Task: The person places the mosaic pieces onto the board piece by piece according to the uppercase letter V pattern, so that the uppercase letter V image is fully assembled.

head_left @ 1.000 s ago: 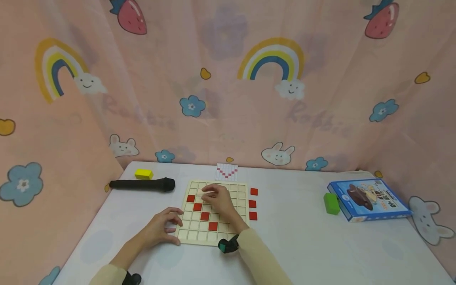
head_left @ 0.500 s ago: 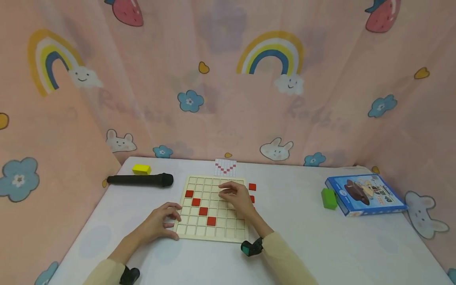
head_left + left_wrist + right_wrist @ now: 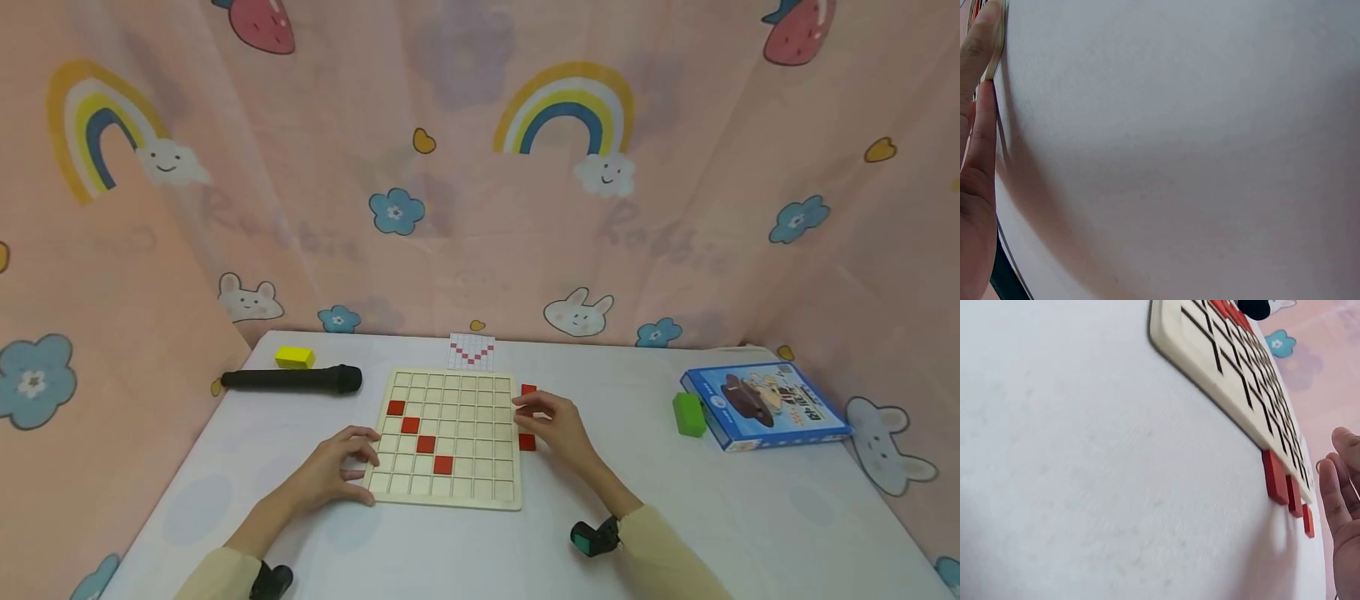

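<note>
A cream grid board (image 3: 480, 492) lies on the table, with several red square tiles (image 3: 426, 444) in its cells along a diagonal in the head view. My left hand (image 3: 330, 467) touches the board's left edge with its fingers, the thumb at the near left corner; the left wrist view shows this thumb (image 3: 985, 125) straight against the board's side. Just off the right edge, my right hand (image 3: 558, 429) hovers over a column of loose red tiles (image 3: 527, 442), covering the middle one in the head view. Its fingers are apart and hold nothing. All three loose tiles (image 3: 1276, 479) show in the right wrist view.
Behind the board lies a card (image 3: 472, 353) with a red V pattern on a grid. A black microphone (image 3: 292, 380) and a yellow block (image 3: 295, 357) are at the back left. On the right, a green block (image 3: 689, 414) sits beside a blue box (image 3: 765, 406).
My right hand has moved right from over the board to the loose red tiles. My left hand stays at the board's edge. The head view has shifted slightly.
</note>
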`<action>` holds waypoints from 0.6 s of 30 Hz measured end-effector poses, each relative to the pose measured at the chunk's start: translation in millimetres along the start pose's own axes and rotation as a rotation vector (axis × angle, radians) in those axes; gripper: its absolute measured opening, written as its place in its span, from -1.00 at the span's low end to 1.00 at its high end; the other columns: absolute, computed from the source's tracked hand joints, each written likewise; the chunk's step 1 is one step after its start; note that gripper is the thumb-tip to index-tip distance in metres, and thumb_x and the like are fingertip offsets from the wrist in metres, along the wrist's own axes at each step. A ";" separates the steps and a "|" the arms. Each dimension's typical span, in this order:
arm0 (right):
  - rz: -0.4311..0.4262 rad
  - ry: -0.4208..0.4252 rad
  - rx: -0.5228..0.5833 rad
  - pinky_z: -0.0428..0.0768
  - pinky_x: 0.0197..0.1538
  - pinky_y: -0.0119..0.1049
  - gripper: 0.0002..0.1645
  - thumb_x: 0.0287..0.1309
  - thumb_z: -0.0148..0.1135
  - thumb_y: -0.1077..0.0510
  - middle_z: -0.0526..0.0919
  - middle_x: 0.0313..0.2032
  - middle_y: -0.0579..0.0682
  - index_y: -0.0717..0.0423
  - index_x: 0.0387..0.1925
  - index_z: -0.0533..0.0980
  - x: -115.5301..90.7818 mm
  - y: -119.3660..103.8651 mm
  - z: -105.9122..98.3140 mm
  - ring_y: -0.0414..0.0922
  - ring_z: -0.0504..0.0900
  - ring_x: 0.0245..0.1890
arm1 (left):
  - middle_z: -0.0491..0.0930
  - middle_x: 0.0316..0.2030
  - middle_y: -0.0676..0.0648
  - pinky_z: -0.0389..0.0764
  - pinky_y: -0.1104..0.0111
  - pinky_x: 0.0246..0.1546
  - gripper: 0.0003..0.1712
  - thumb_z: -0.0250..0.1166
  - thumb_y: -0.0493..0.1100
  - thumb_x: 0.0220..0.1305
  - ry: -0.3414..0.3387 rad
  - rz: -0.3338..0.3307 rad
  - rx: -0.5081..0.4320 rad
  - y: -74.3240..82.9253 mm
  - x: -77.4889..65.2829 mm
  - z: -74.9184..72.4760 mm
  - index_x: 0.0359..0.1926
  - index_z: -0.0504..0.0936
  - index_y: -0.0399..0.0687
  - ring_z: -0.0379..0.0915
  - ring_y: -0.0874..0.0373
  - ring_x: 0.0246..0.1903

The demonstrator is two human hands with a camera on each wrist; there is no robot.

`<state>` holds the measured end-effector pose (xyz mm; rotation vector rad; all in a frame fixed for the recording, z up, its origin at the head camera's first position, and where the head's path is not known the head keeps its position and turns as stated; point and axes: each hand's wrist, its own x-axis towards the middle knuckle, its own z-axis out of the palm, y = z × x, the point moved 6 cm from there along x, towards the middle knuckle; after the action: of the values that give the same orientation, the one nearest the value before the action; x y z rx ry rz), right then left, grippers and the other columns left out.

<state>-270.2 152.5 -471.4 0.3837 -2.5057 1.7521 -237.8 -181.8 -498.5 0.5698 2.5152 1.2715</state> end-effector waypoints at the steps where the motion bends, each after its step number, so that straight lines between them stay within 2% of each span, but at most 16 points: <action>1: 0.005 0.000 -0.007 0.65 -0.08 -0.41 -0.70 0.07 0.34 0.37 0.64 -0.13 0.19 0.33 -0.11 0.57 -2.2 2.2 -3.3 0.06 0.60 -0.12 | 0.35 0.18 -0.15 0.63 0.46 -0.13 -0.49 0.63 -0.09 -0.33 0.000 0.001 -0.001 0.0 0.0 -0.1 -0.28 0.58 0.00 0.39 -0.03 -0.02; 6: 0.034 -0.016 -0.062 0.65 -0.12 -0.43 -0.71 0.07 0.36 0.33 0.64 -0.16 0.15 0.29 -0.12 0.58 -13.7 11.2 -14.2 0.03 0.58 -0.15 | 0.34 0.18 -0.15 0.63 0.46 -0.13 -0.48 0.63 -0.09 -0.33 -0.002 -0.003 -0.009 -0.5 0.2 0.7 -0.28 0.58 0.00 0.38 -0.04 -0.01; 11: 0.067 -0.038 -0.166 0.61 -0.22 -0.50 -0.73 0.03 0.41 0.28 0.65 -0.26 -0.01 0.17 -0.16 0.61 -24.3 18.8 -15.6 -0.10 0.56 -0.26 | 0.34 0.19 -0.15 0.63 0.47 -0.13 -0.48 0.62 -0.09 -0.33 -0.003 -0.008 -0.006 0.9 0.1 0.1 -0.27 0.58 -0.01 0.38 -0.05 -0.01; 14: 0.056 -0.061 -0.216 0.59 -0.27 -0.49 -0.71 0.00 0.43 0.28 0.62 -0.33 -0.06 0.15 -0.18 0.60 -29.7 22.8 -13.7 -0.15 0.54 -0.32 | 0.34 0.18 -0.15 0.63 0.46 -0.12 -0.48 0.62 -0.08 -0.32 -0.003 -0.007 -0.003 1.9 -0.4 -0.5 -0.27 0.58 -0.02 0.39 -0.04 -0.01; 18: 0.015 -0.066 -0.226 0.61 -0.30 -0.48 -0.67 -0.02 0.44 0.31 0.61 -0.35 -0.04 0.19 -0.16 0.59 -33.3 24.9 -12.9 -0.16 0.54 -0.37 | 0.34 0.18 -0.15 0.63 0.46 -0.12 -0.48 0.62 -0.09 -0.32 -0.004 -0.004 -0.007 3.4 -1.1 -0.7 -0.26 0.58 -0.03 0.39 -0.04 -0.01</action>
<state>-245.1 178.2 -496.0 0.4142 -2.7213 1.4612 -236.3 -181.0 -495.2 0.5648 2.5070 1.2755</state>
